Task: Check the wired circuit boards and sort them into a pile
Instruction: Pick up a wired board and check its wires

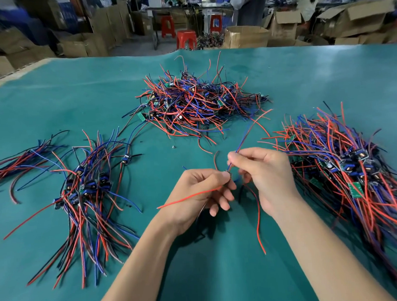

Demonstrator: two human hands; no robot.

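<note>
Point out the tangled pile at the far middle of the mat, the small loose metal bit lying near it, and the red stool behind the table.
tangled pile point(194, 105), head view, middle of the wire heap.
metal bit point(173, 147), head view, its centre.
red stool point(186, 36), head view, its seat.

This is a factory assembly floor, an electronics workshop by the look of it. A broad green work mat point(326, 76) carries heaps of small wired circuit boards point(197, 100) with red, blue and black leads. Beyond it stand open cardboard cartons point(245, 36), red plastic stools point(186, 39) and a long workbench point(186, 8) where other workers stand, blurred.
</note>
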